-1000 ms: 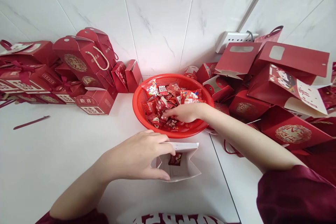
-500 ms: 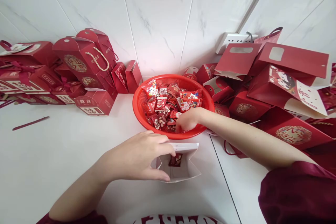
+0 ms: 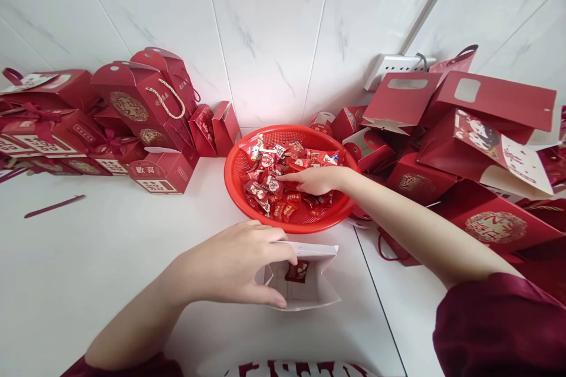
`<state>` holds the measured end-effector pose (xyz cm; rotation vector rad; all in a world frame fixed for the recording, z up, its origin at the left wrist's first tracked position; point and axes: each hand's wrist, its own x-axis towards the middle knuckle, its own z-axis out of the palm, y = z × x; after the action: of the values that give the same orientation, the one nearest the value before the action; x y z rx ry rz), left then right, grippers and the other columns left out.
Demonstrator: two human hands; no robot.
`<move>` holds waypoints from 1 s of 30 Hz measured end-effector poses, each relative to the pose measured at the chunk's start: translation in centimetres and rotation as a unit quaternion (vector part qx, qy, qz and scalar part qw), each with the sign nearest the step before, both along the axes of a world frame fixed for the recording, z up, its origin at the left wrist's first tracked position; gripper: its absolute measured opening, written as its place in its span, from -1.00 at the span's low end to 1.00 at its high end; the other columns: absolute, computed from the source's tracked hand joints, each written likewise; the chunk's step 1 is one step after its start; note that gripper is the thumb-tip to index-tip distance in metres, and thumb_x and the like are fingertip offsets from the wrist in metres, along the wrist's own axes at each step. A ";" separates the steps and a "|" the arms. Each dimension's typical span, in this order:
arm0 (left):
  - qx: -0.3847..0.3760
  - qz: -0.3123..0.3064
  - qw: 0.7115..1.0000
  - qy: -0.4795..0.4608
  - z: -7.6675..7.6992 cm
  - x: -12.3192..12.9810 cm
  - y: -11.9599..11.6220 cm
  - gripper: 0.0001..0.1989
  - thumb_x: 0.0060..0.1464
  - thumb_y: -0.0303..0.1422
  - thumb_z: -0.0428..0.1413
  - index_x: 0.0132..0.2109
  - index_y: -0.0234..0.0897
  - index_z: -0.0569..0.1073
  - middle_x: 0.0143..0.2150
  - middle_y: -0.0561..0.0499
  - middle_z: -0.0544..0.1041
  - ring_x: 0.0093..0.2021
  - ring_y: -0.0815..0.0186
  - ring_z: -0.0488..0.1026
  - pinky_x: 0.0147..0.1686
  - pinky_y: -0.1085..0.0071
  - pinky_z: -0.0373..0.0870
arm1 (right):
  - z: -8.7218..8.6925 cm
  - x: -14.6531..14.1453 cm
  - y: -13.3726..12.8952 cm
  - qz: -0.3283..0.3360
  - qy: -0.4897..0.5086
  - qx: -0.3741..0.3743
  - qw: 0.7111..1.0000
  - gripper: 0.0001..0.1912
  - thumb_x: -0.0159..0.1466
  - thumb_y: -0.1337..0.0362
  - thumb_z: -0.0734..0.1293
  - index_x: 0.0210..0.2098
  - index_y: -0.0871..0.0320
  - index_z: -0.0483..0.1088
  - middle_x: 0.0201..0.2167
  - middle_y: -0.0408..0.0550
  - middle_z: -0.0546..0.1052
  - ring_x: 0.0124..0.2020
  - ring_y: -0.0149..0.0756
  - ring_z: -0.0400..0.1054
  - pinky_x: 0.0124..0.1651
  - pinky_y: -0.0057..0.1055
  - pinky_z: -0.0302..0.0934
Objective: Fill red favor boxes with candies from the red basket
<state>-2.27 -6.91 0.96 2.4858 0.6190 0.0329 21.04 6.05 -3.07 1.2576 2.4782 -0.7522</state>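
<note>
In front of me an open paper box (image 3: pixel 325 283), white inside, has its mouth facing up, with one dark red wrapped candy (image 3: pixel 297 271) in it. My left hand (image 3: pixel 241 265) holds the box by its left side, thumb on the near edge and fingers at the far edge. Behind the box sits a red plastic basket (image 3: pixel 234 194) of red wrapped candies (image 3: pixel 265 179). Over the candies is my right hand (image 3: pixel 316 179), its index finger stretched left and touching them; the other fingers are curled lower and no candy shows in them.
Red gift boxes (image 3: pixel 161 171) stand at the left by the tiled wall. More red boxes and bags (image 3: pixel 495 218) are piled at the right, near a white power strip (image 3: pixel 395 65). A dark red ribbon (image 3: pixel 53 206) lies on the white table (image 3: pixel 88 265).
My right hand has risen from the basket's near side and moved slightly back, its index finger now stretched out. Candies in the basket have shifted. My left hand stays on the box.
</note>
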 end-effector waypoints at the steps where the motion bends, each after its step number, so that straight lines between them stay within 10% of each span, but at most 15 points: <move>1: 0.000 0.002 1.000 0.009 0.0 0.0 0.0 -0.55 0.15 0.06 0.15 0.06 -0.07 0.50 -0.15 0.03 0.53 -0.21 0.25 0.45 -0.22 0.39 0.25 | -0.1 -0.2 0.1 0.003 0.005 0.002 1.000 -0.22 0.32 0.40 0.17 0.46 -0.24 -0.03 0.37 -0.13 0.29 0.30 0.07 0.27 0.27 -0.06 0.20; 14: 0.012 0.000 0.999 0.033 -0.1 0.0 0.0 -0.50 0.14 0.12 0.11 0.00 -0.15 0.53 -0.21 0.00 0.51 -0.27 0.24 0.43 -0.31 0.39 0.21 | -4.1 -1.0 0.9 0.119 0.276 0.125 0.946 -0.39 0.28 0.57 0.12 0.28 0.17 0.31 0.47 0.08 0.07 0.46 -0.20 -0.02 0.44 -0.13 -0.02; 22: 0.016 0.000 0.999 0.034 -0.1 0.1 0.0 -0.54 0.13 0.08 0.15 -0.02 -0.14 0.53 -0.24 0.01 0.51 -0.30 0.25 0.42 -0.32 0.39 0.20 | -3.6 -1.3 1.1 0.066 0.370 0.307 0.875 -0.49 0.30 0.55 0.05 0.13 0.16 0.39 0.37 0.17 0.22 0.40 -0.17 0.08 0.38 -0.01 0.05; 30: 0.008 -0.001 0.999 0.040 0.0 0.1 0.1 -0.55 0.13 0.07 0.16 -0.01 -0.14 0.53 -0.20 0.01 0.52 -0.27 0.24 0.43 -0.31 0.38 0.20 | -3.6 -1.3 1.2 -0.105 0.206 0.312 0.922 -0.59 0.38 0.40 0.09 0.15 0.13 0.35 0.39 0.08 0.21 0.39 -0.13 0.08 0.38 -0.05 0.03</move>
<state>-2.13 -6.80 0.92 2.5129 0.6516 -0.0633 19.76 7.23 -6.64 1.7470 3.1124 -0.2769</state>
